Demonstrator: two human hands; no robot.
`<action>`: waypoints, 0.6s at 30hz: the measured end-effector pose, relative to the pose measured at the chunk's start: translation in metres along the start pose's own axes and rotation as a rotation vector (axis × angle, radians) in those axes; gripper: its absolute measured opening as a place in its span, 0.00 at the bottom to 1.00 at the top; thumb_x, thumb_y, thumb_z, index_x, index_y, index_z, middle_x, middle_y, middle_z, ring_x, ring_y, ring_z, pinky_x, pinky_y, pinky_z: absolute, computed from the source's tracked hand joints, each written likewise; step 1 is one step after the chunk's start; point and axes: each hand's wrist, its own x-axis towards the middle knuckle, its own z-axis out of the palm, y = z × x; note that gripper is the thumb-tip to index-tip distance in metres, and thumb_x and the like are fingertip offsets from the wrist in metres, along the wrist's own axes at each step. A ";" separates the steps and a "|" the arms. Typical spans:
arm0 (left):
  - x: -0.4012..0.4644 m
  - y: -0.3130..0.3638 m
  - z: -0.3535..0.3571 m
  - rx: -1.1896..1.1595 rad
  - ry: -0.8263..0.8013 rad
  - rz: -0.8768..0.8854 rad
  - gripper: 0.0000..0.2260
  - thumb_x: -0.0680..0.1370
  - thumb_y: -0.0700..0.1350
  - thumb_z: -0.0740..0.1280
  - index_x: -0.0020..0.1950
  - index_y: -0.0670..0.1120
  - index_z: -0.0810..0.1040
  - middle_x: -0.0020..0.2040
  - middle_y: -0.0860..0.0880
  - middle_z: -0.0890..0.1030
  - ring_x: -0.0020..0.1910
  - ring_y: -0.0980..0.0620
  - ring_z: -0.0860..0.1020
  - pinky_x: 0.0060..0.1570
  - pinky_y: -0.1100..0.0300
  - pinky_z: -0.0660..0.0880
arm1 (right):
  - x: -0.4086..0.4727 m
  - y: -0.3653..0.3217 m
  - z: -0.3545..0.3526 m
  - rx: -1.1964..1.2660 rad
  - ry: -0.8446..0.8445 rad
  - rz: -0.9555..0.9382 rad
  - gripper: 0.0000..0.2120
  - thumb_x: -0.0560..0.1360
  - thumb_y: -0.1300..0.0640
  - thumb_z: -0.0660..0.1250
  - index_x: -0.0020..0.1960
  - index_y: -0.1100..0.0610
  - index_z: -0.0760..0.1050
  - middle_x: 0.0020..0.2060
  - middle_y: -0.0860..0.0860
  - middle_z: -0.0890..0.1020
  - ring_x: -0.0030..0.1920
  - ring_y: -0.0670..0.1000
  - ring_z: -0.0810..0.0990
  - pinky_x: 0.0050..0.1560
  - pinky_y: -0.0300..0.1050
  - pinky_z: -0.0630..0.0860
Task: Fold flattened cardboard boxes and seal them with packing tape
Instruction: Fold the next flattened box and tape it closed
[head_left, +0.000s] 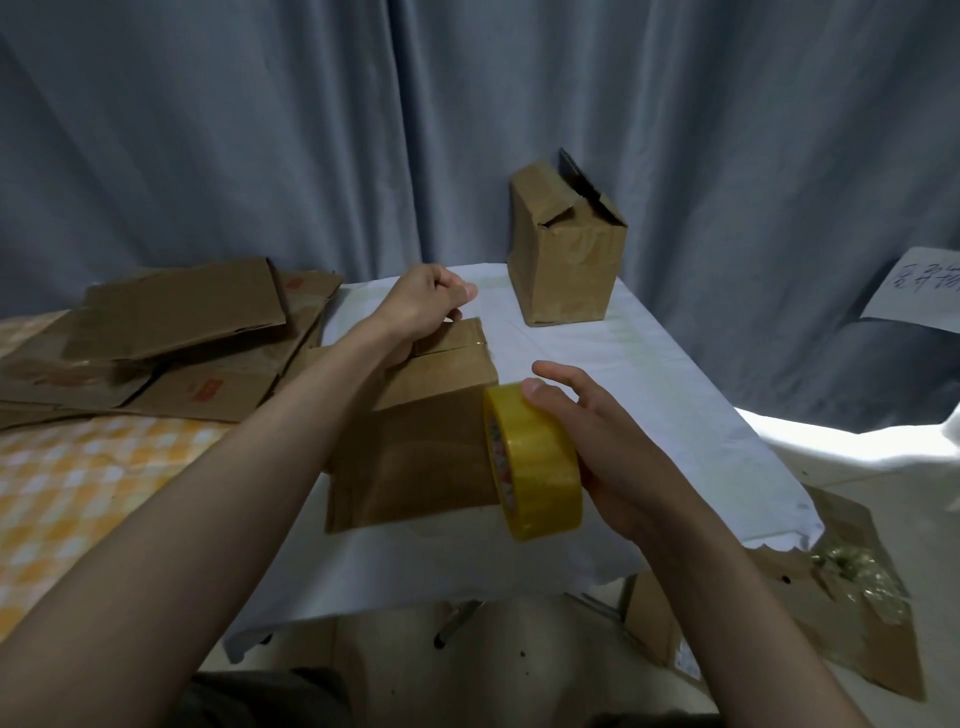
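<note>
Our left hand sits on the far top edge of the box in front of us, fingers curled, pressing the closed flaps down; whether it pinches a tape end we cannot tell. Our right hand grips the yellow tape roll, thumb over its top, held against the box's right side. The two hands are apart, one at each end of the top seam.

We judge the sealing step is in hand: the flaps look shut and a strip seems to lie along the seam. Next we would need to part the tape from the roll and press it flat.

Farther right a finished box stands on the white table; flattened boxes lie stacked at left.
</note>
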 end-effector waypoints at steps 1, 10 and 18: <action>-0.001 0.000 0.001 -0.002 0.001 0.005 0.06 0.82 0.48 0.67 0.46 0.47 0.76 0.47 0.49 0.78 0.45 0.54 0.78 0.49 0.59 0.76 | 0.000 0.000 0.000 -0.001 0.002 0.002 0.23 0.79 0.42 0.65 0.72 0.42 0.66 0.61 0.47 0.74 0.57 0.52 0.79 0.62 0.54 0.79; -0.003 0.001 0.003 -0.061 -0.031 -0.017 0.10 0.83 0.50 0.64 0.52 0.43 0.77 0.57 0.49 0.79 0.51 0.50 0.80 0.55 0.53 0.75 | 0.000 0.001 -0.001 -0.013 0.005 0.015 0.23 0.78 0.42 0.65 0.72 0.42 0.66 0.63 0.48 0.73 0.58 0.52 0.78 0.63 0.55 0.78; 0.000 0.002 0.004 0.013 -0.037 -0.063 0.09 0.82 0.50 0.65 0.49 0.45 0.76 0.52 0.48 0.79 0.50 0.51 0.79 0.51 0.56 0.75 | 0.000 0.001 -0.001 0.001 0.000 0.020 0.23 0.79 0.42 0.65 0.72 0.43 0.66 0.59 0.46 0.74 0.56 0.51 0.78 0.60 0.51 0.79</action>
